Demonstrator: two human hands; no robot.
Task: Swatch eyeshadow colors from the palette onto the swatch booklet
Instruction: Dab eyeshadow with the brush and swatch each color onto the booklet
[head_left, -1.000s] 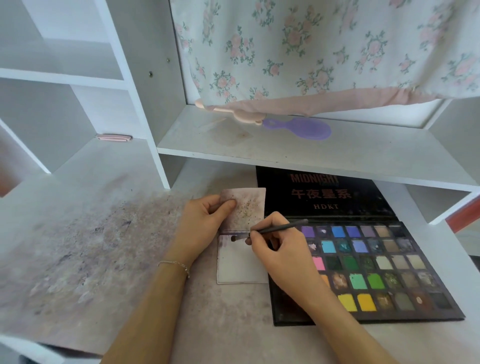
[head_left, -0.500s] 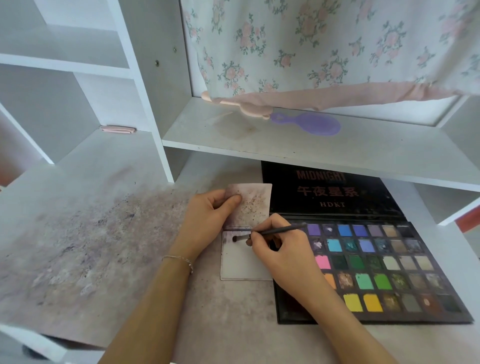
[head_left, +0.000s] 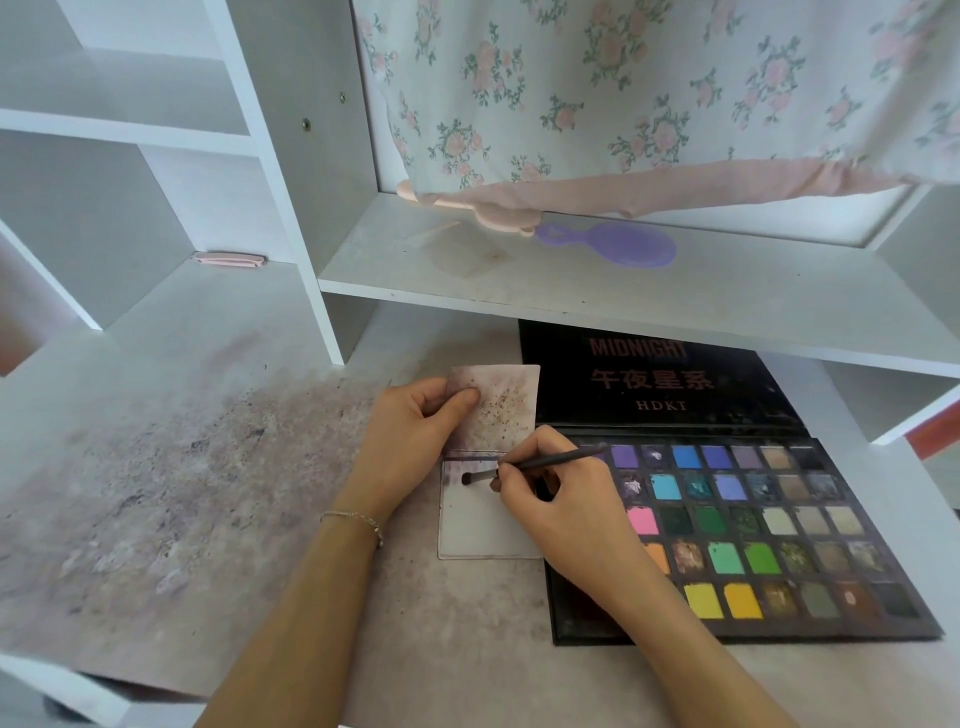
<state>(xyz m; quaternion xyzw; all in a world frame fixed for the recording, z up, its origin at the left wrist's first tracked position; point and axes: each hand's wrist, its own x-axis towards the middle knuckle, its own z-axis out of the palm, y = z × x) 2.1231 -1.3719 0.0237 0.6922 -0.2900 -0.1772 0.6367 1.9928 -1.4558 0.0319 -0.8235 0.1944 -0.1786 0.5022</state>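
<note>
On the surface (head_left: 208, 493) the swatch booklet (head_left: 483, 530) lies just left of the open palette (head_left: 779, 545), whose lid (head_left: 649, 384) reaches back under a shelf (head_left: 597, 291) holding a hairbrush (head_left: 618, 247).

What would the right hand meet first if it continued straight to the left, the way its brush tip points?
Probably the left hand, which holds the swatch booklet just beyond the tip of the brush that the right hand grips; their heights are hard to judge.

A single head-worn, wide-angle view looks forward and steeply down, close over the surface (head_left: 156, 493), with the shelf (head_left: 623, 291) just ahead and both forearms entering from below.
</note>
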